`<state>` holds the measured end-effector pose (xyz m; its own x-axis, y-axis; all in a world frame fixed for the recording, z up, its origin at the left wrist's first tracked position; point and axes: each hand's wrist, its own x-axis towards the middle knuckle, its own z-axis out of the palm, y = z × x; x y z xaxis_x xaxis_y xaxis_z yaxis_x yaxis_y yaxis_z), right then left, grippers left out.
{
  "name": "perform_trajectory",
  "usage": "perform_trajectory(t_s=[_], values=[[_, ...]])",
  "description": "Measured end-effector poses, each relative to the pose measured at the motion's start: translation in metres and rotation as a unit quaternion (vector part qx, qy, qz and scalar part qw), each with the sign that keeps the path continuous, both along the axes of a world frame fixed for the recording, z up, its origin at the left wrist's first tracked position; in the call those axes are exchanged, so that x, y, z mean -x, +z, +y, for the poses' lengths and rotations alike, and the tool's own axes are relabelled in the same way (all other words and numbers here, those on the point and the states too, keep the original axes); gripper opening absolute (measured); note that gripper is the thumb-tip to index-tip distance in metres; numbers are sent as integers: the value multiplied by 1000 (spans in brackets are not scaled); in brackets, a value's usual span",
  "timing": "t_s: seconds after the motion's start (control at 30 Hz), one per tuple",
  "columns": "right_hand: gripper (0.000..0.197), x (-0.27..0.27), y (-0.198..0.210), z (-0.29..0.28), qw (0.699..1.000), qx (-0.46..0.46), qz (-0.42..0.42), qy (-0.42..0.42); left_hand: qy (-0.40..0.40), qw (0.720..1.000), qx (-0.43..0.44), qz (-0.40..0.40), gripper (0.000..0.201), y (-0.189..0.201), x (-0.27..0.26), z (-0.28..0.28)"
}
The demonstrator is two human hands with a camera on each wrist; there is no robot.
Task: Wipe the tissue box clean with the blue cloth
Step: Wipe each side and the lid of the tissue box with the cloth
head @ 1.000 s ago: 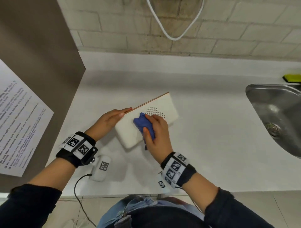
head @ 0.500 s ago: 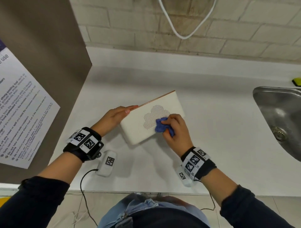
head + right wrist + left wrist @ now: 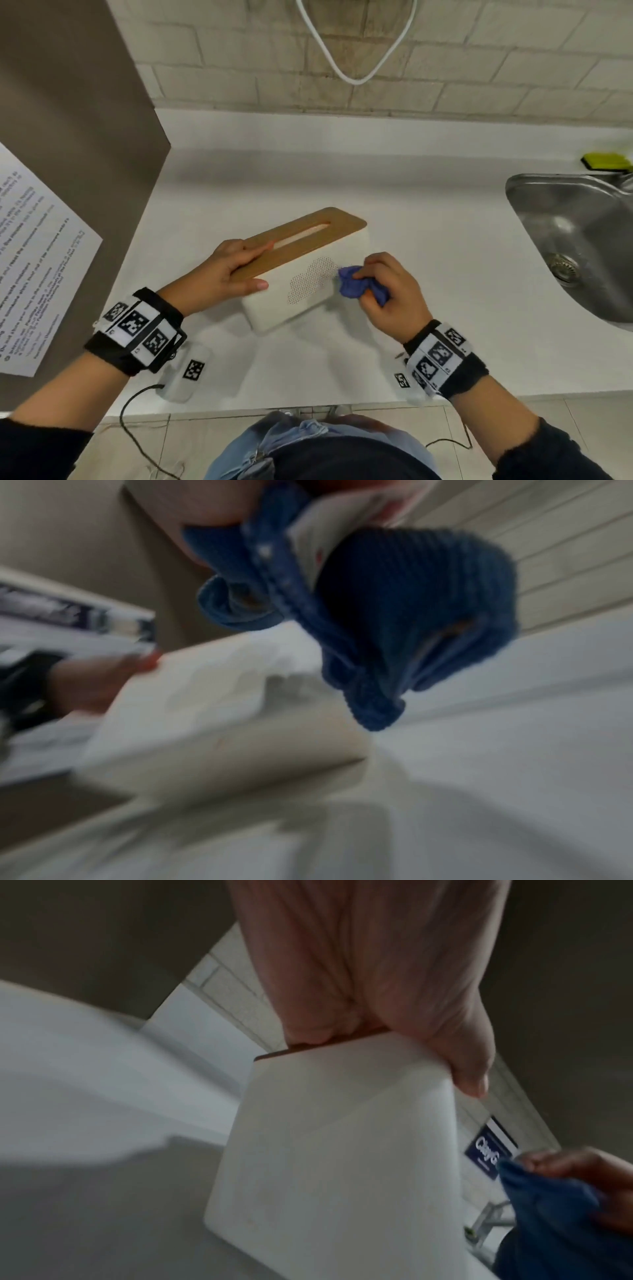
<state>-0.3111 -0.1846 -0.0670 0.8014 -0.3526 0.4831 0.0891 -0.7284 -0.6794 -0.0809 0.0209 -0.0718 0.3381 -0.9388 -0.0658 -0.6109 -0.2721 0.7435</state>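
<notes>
Where white worktop (image 3: 428,274) meets brick wall: steel sink (image 3: 561,192) right, yellow sponge (image 3: 606,161) behind. Tissue box (image 3: 301,308) mid-worktop, tipped since half-second ago, tan lid now showing. Left hand (image 3: 229,274) grips lid end; right hand (image 3: 387,294) clutches blue cloth (image 3: 359,287) at box's right end.

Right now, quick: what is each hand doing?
Left hand: grips the tissue box at its brown lid, thumb on the white side.
Right hand: holds the bunched blue cloth.
</notes>
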Motion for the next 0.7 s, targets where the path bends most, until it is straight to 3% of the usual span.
perform_trajectory(t_s=[0.1,0.23,0.33,0.47,0.57,0.63,0.7], values=[[17,18,9,-21,988,-86,-70,-106,-49,994,-30,-91,78,-1,-5,7],[20,26,12,-27,982,-117,-80,-129,-89,984,-50,-145,67,2,-22,14],[24,24,8,-25,985,-112,-62,-113,-31,967,-57,-247,66,15,-21,4],[25,22,-1,-23,987,-119,-46,-101,38,971,-45,-231,79,24,49,-48],[23,22,-5,-25,986,-129,-42,-98,103,950,-68,-286,85,3,93,-89],[20,22,-6,-28,985,-137,-45,-99,165,937,-61,-301,80,-5,103,-103],[20,23,-6,-32,982,-145,-52,-105,177,932,-42,-314,70,-9,106,-107]])
